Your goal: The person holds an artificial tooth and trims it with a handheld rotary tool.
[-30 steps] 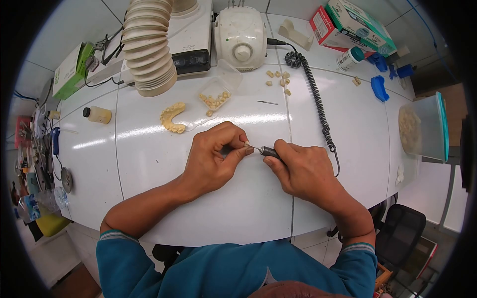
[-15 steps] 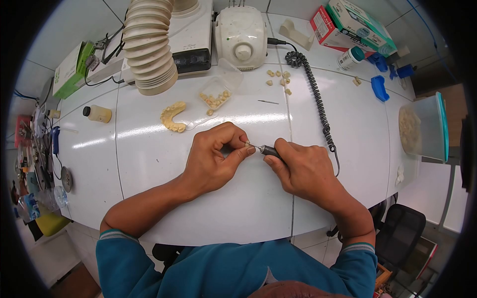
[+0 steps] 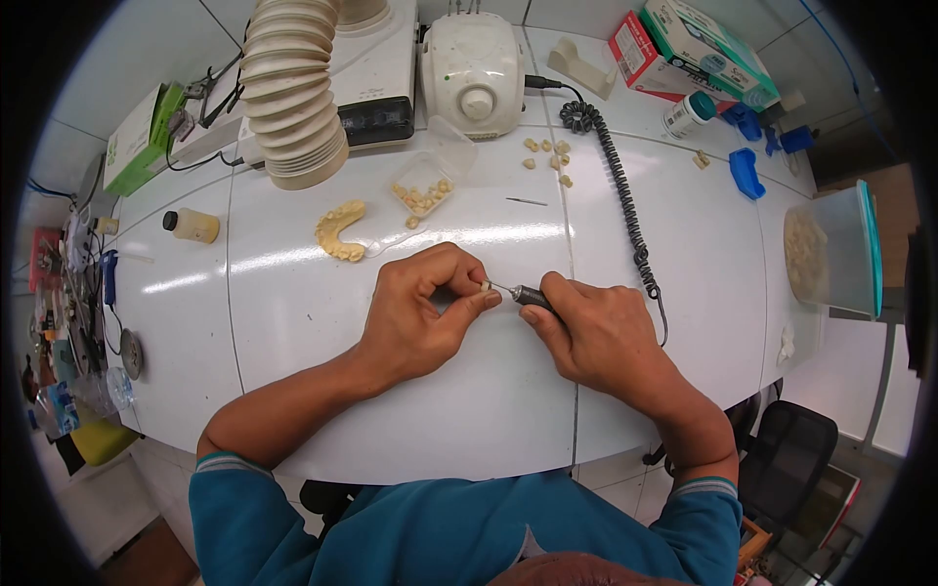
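Note:
My left hand (image 3: 420,311) pinches a small cream-coloured tooth crown (image 3: 486,286) between thumb and fingertips; the fingers hide part of it. My right hand (image 3: 604,330) is closed around a dark rotary handpiece (image 3: 533,299). Its thin metal bur (image 3: 502,288) points left and reaches the crown, though I cannot tell whether the tip touches. Beyond my left hand lies a yellowish horseshoe-shaped dental model (image 3: 333,232). A small clear box (image 3: 439,202) holds several similar tooth crowns, and one loose crown (image 3: 412,223) sits beside it.
A white control unit (image 3: 474,83) stands at the back, its coiled black cord (image 3: 618,171) running down my right side. A ribbed suction hose (image 3: 293,93) hangs at the back left. Several loose crowns (image 3: 559,161) and a thin metal tool (image 3: 528,201) lie on the white table (image 3: 674,352).
The crown shows slightly more between my left fingertips, and the left thumb has shifted a little. My right hand and the handpiece stay almost in place.

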Tool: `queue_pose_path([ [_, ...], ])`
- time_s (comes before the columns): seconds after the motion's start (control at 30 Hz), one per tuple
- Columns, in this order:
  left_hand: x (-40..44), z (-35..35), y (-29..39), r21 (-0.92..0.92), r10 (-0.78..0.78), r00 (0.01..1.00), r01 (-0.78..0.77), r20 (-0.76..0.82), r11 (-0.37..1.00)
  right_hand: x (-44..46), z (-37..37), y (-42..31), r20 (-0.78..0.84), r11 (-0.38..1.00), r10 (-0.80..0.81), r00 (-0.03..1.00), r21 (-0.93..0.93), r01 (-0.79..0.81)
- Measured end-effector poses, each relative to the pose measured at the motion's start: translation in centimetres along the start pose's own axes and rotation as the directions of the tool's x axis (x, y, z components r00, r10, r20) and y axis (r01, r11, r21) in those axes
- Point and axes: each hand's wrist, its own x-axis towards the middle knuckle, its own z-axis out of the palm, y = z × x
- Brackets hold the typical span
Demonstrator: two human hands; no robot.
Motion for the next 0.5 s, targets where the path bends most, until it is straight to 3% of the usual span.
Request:
queue_pose_path([
  [0.5,0.07,0.0,-0.07,-0.011,-0.003,1.0,0.002,-0.007,1.0,-0.06,0.1,0.11,-0.012,1.0,-0.015,1.0,0.008,0.015],
])
